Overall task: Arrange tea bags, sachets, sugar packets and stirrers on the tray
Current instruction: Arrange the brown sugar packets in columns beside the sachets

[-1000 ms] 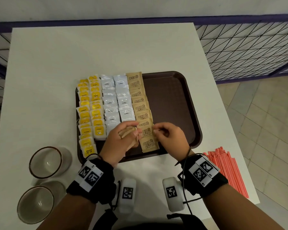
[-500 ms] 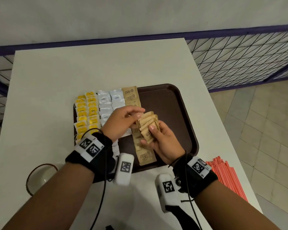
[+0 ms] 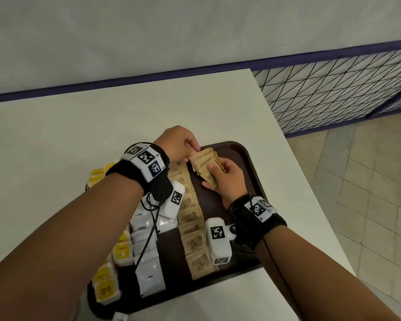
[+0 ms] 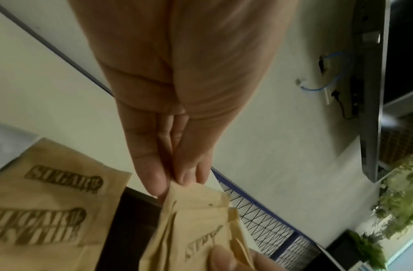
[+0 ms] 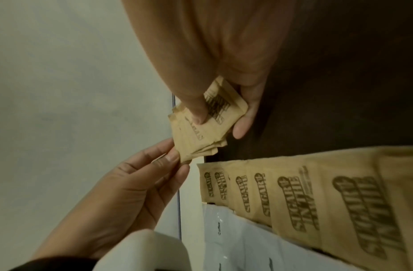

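- Four rows of packets lie in your brown tray point(image 3: 252, 172), which sits on the white worktop point(image 3: 56, 140).
- At the tray's left edge are the yellow tea bags point(image 3: 122, 253), in overlapping rows that run from the tray's near rim toward its far rim.
- Just right of them, still in the tray, lie the white sachets point(image 3: 148, 274), partly hidden under your left forearm.
- Right of the sachets runs one column of brown sugar packets point(image 3: 195, 246), each overlapping the next, from the near rim to the far rim.
- The right part of the tray floor shows bare brown.
- Your right hand point(image 3: 229, 179) holds a fanned stack of sugar packets point(image 3: 205, 166) above the tray's far end, thumb pressed on top and fingers curled beneath: a full grip on the stack.
- Your left hand point(image 3: 178, 144) reaches over the far rim and pinches the top corner of that stack between thumb and fingertips point(image 4: 154, 176), a narrow grip on the paper.
- Both wrists carry black bands with white marker blocks.
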Demonstrator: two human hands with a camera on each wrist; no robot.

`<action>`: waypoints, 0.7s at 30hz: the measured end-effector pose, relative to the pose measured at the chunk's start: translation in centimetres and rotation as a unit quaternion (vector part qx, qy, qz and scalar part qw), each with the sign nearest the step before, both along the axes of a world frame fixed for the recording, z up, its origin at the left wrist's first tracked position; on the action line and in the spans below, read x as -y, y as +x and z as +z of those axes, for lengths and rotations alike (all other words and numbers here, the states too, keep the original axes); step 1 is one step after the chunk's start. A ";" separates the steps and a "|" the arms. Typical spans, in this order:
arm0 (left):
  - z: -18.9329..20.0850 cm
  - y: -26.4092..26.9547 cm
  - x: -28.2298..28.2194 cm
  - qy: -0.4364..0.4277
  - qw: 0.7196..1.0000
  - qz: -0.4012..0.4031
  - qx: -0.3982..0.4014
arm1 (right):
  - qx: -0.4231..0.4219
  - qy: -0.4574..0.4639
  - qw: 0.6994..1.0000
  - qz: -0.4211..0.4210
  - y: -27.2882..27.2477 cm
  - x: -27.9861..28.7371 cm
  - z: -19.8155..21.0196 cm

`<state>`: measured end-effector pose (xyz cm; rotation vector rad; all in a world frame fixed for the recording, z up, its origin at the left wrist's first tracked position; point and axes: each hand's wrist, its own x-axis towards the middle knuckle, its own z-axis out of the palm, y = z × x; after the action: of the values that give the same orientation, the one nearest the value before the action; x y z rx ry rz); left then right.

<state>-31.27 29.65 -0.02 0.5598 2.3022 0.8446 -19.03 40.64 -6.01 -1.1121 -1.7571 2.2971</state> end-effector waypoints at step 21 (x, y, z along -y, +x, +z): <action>-2.1 -2.6 -1.0 -0.112 0.974 -0.082 -0.179 | 0.047 -0.039 0.998 -0.016 -1.3 -1.0 -0.9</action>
<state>-33.91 30.68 -2.13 0.8420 2.5858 0.4213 -20.33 41.66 -6.87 -1.2701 -1.6800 2.3503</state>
